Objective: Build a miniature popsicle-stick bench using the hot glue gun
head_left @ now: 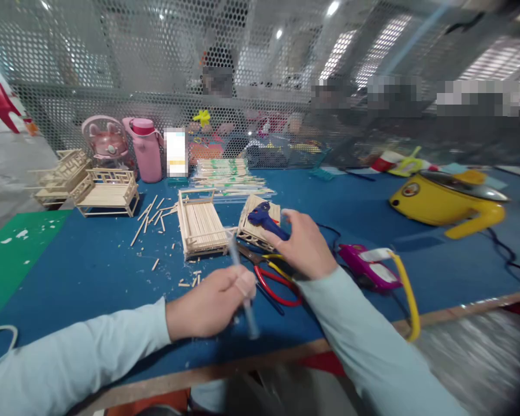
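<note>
My left hand (214, 300) is closed around a translucent glue stick (250, 320), which is blurred and sticks out above and below the fist. My right hand (305, 242) grips the handle of a blue glue gun (268, 222); some of its fingers are hidden. The gun's body is over a small wooden stick piece (250, 216). Just left of that stands a bed-like frame of thin sticks (203, 225). Between my hands and below the gun lie pliers with red and yellow handles (277, 289).
Loose stick offcuts (149, 216) litter the left side. A small stick bench (108, 193), pink bottle (147, 153) and bundled sticks (221, 173) stand farther back. On the right are a purple-and-white device (370, 268) with a yellow strap and a yellow pot (442, 199). Perforated metal closes the back.
</note>
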The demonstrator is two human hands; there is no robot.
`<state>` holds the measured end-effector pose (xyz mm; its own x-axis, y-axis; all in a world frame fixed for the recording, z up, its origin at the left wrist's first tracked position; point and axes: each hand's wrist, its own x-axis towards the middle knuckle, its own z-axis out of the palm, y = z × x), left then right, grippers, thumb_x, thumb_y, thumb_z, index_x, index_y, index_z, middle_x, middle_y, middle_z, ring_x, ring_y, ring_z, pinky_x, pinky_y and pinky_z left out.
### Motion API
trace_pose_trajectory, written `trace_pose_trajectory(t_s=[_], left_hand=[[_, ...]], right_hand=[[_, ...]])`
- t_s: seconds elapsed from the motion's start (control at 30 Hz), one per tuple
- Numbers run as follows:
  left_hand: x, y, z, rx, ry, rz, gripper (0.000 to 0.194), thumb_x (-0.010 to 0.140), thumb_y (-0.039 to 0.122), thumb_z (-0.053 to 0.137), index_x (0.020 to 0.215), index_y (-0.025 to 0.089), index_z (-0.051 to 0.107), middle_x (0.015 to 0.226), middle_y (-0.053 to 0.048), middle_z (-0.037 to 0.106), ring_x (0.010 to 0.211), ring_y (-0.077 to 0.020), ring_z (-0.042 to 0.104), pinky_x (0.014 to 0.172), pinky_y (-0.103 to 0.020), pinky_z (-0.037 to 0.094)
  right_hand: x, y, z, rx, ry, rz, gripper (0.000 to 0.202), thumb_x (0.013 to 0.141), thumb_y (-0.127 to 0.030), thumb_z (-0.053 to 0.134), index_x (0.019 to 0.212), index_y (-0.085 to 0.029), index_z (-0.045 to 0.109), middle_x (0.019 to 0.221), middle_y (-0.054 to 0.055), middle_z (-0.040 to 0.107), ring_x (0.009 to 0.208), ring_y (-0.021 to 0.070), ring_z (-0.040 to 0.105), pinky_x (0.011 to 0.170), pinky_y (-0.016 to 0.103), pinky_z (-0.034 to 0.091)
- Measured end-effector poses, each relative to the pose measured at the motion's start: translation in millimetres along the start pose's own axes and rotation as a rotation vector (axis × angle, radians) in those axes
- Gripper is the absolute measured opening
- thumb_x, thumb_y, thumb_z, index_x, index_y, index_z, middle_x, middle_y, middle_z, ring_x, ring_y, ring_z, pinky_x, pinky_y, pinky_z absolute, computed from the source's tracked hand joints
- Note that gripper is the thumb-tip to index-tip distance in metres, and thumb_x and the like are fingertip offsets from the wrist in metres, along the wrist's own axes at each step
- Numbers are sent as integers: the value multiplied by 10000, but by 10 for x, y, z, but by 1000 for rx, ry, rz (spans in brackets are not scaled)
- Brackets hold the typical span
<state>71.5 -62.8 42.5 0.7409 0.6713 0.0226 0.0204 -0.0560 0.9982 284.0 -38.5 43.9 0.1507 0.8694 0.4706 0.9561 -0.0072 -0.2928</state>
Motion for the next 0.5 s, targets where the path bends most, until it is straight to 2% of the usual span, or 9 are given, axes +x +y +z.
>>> trace_pose_trajectory(t_s=[0.07,0.13,0.23,0.3,0.4,0.5], left_hand=[[73,-1,71,13,-53,-107,535,886,616,310,623,168,440,619,3,463,548,-95,438,572,-245,384],[159,-2,153,-94,-31,-220,475,908,548,318,644,171,436,577,24,438,464,-77,408,482,-220,352],[307,8,252,-309,156,-306,286,939,375,340,796,169,479,541,62,393,407,-60,323,394,-169,257],[413,22,284,-436,268,-358,205,953,296,315,922,168,472,534,66,418,388,-56,292,372,-152,214],[543,43,292,-577,290,-405,173,966,251,280,984,170,432,512,62,463,350,-43,256,364,-141,169],[597,49,280,-627,287,-383,140,962,261,323,970,172,431,487,59,481,330,-35,252,364,-133,151]], right_hand=[[204,129,88,-119,-235,36,376,735,-417,647,954,-113,615,917,170,640,881,290,589,771,362,451],[285,192,136,-135,-324,38,321,785,-318,590,1011,-92,619,966,188,647,917,284,595,803,350,444],[247,209,141,-102,-304,27,321,826,-212,494,1104,-89,599,1065,183,649,994,264,597,847,329,438],[192,209,130,-80,-288,36,364,849,-232,465,1171,-98,571,1102,166,653,1003,253,607,837,320,449],[141,233,140,-26,-240,32,428,849,-324,490,1222,-124,554,1117,141,664,999,253,617,835,331,463],[129,277,188,57,-147,-29,405,840,-373,496,1154,-146,613,1067,130,680,992,258,616,850,356,464]])
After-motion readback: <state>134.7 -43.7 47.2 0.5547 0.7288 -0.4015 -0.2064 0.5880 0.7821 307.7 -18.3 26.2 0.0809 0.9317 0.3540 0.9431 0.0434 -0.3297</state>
